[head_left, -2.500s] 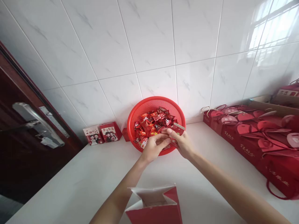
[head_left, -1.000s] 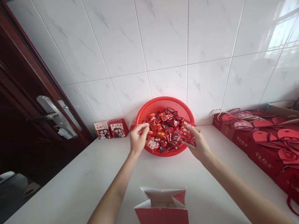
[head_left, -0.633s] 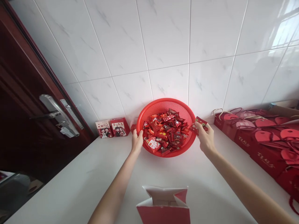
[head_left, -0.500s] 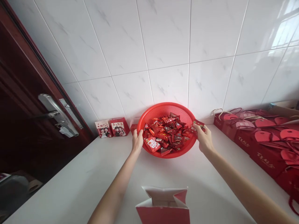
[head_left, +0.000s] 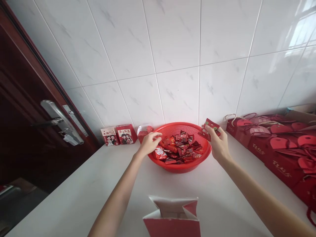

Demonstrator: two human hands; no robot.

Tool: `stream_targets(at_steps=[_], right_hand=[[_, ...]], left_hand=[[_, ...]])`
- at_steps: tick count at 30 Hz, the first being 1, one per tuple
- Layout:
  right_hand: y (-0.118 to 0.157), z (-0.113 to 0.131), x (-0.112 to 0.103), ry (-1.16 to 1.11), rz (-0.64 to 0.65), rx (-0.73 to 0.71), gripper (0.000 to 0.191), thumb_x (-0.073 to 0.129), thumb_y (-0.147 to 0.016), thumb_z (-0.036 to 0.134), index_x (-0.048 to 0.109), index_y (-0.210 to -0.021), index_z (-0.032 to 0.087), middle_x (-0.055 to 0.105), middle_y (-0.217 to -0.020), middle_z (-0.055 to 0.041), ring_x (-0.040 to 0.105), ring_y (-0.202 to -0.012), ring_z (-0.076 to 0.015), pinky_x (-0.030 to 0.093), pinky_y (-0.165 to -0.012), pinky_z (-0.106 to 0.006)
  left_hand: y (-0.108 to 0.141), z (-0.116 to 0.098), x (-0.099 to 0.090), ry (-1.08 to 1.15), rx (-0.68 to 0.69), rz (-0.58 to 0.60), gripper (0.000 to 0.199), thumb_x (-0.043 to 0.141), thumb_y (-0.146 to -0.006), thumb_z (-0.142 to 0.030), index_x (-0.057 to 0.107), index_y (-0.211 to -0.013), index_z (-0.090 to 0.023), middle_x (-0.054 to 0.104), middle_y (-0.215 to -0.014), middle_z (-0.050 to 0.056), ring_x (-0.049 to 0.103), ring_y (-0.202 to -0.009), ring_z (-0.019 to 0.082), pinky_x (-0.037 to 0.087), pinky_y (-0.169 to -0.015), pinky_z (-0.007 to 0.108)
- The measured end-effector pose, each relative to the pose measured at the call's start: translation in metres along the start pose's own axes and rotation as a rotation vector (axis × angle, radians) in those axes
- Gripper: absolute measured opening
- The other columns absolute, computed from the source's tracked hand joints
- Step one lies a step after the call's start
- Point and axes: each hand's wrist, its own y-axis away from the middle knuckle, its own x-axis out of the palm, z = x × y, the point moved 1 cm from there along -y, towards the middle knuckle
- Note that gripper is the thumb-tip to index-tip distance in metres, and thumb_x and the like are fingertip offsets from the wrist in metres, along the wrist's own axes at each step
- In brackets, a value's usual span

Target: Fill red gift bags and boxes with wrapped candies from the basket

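On our counter, the red basket looks stiff, best held by its rim. Our left hand, fingers parted, hangs by its left edge; our right hand pinches a red packet, probably light, slippery.

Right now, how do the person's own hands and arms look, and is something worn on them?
The left hand and right hand are bare, without gloves. The left forearm and right forearm show no sleeve, watch, bracelet or cable. No ring shows, though parts of both hands are hidden.
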Motion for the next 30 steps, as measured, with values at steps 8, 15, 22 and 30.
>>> stream_targets(at_steps=[8,15,22,30], right_hand=[[0.023,0.007,0.016,-0.089,0.196,0.270,0.040,0.088,-0.062,0.046,0.071,-0.086,0.020,0.078,-0.083,-0.0043,0.076,-0.078,-0.0242,0.061,-0.070,-0.032],[0.023,-0.003,0.014,-0.076,0.221,0.400,0.038,0.086,-0.066,0.044,0.071,-0.093,0.023,0.079,-0.089,-0.0038,0.077,-0.083,-0.0255,0.057,-0.060,-0.028],[0.026,-0.006,0.017,-0.082,0.347,0.473,0.036,0.086,-0.068,0.039,0.070,-0.096,0.024,0.079,-0.102,-0.0047,0.076,-0.089,-0.0252,0.056,-0.060,-0.027],[0.026,-0.007,0.015,-0.087,0.416,0.451,0.039,0.089,-0.065,0.037,0.071,-0.098,0.023,0.078,-0.093,-0.0024,0.074,-0.081,-0.0223,0.058,-0.060,-0.028]], left_hand=[[-0.022,0.001,0.014,-0.166,-0.046,0.289,0.016,0.078,-0.055,-0.018,0.068,-0.045,-0.025,0.066,-0.048,-0.002,0.058,-0.049,0.017,0.045,-0.055,0.027],[-0.022,-0.012,0.008,-0.018,-0.003,0.278,0.016,0.078,-0.051,-0.014,0.078,-0.065,-0.022,0.078,-0.074,0.004,0.070,-0.068,0.022,0.053,-0.061,0.029],[-0.008,-0.051,0.011,0.488,0.083,0.244,0.040,0.087,-0.054,-0.021,0.079,-0.093,-0.018,0.078,-0.108,0.011,0.072,-0.102,0.026,0.057,-0.094,0.042],[0.002,-0.076,0.038,0.483,0.155,0.345,0.034,0.084,-0.061,-0.020,0.077,-0.094,-0.018,0.078,-0.108,0.010,0.074,-0.099,0.026,0.060,-0.087,0.039]])
